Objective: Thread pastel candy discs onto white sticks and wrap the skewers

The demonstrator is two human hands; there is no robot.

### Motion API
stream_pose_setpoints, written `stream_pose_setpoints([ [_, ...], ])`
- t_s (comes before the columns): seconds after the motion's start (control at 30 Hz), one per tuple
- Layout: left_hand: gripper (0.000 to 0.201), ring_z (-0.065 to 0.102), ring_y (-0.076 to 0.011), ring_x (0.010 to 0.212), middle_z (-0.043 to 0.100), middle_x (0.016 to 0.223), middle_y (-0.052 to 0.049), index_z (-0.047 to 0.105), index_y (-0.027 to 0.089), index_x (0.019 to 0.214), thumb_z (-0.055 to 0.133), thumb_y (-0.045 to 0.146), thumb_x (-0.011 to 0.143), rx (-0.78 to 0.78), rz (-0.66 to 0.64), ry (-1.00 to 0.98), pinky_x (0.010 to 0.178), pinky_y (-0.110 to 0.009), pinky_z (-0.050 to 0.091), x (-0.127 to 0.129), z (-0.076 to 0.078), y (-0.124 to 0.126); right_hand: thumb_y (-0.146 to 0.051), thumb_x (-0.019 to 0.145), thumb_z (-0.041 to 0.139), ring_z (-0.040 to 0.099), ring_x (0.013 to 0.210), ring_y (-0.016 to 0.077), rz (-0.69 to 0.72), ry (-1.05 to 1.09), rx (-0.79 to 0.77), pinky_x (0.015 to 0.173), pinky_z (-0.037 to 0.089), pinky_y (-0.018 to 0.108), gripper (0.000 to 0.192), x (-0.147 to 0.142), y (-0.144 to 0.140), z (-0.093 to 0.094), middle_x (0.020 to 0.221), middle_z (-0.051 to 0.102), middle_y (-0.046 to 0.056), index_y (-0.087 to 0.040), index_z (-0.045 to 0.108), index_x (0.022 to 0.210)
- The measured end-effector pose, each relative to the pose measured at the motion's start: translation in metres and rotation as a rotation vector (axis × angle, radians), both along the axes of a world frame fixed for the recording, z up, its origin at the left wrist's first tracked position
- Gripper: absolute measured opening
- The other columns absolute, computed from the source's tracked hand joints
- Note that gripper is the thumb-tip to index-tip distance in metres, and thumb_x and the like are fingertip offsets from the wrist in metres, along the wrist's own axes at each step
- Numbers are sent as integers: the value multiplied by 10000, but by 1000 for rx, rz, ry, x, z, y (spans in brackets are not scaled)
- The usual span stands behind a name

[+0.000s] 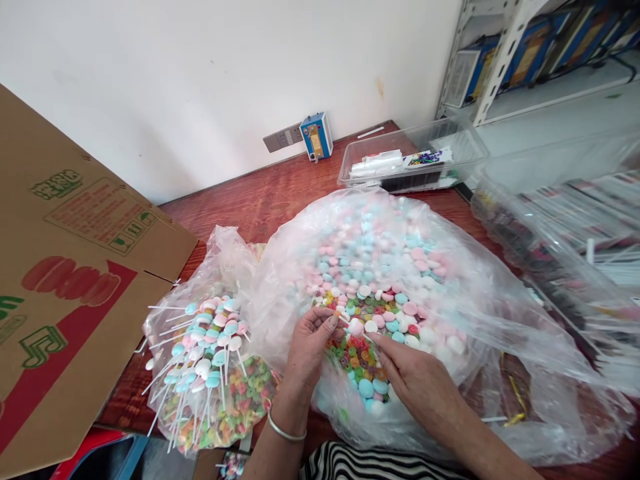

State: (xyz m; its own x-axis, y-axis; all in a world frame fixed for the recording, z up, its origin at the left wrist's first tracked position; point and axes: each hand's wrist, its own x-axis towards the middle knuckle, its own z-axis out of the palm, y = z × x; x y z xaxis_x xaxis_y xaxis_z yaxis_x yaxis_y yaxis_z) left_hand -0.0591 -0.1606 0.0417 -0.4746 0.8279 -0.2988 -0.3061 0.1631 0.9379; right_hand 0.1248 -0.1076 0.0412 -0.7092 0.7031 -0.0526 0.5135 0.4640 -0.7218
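My left hand [316, 333], with a bangle at the wrist, pinches a small orange gummy candy [340, 314] between thumb and fingertips. Close to it, my right hand [407, 367] has its thumb and fingers closed on a thin white stick [367, 337], mostly hidden. Between the hands is a pale pink marshmallow candy [356, 327]; I cannot tell whether it is on the stick. Both hands are over a large open clear plastic bag [280, 267] of pink, blue and white candies [366, 387] and coloured gummy rings [357, 357].
Finished-looking candy sticks [205, 353] lie on a smaller bag of gummy rings [250, 393] at left. A cardboard box [75, 280] stands beyond it. Clear bins [350, 175] with packets sit at the back and right. A blue device [317, 137] stands against the wall.
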Motion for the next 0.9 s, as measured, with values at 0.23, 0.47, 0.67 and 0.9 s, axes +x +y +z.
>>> stream_pose_setpoints([
  [0.23,268,643,-132,700,687,732,-16,654,162,845,779,363,718,40,50,39,671,-240,506,9,-5,-3,-238,959,352,707,783,240,3,-192,48,638,452,292,326,4,-2,1,882,751,72,-221,675,1001],
  [0.47,295,639,-123,715,669,770,3,593,188,924,773,322,732,17,-13,109,680,-227,501,20,-10,-14,-220,953,329,689,761,226,12,-104,-24,640,433,286,288,3,-9,-9,830,721,59,-223,617,938],
  [0.67,317,646,-181,836,688,927,-52,595,228,1162,632,263,850,-7,-33,463,773,-312,507,0,-8,-13,-325,967,306,607,628,198,-105,15,-76,577,386,276,302,8,-3,-12,677,635,29,-236,507,761],
  [0.9,295,577,-200,935,641,946,-60,731,255,1013,491,120,907,-82,-374,1186,839,-340,473,-22,-11,-2,-351,945,331,569,604,192,-145,-3,-92,570,353,275,285,14,7,-11,643,601,14,-239,484,733],
])
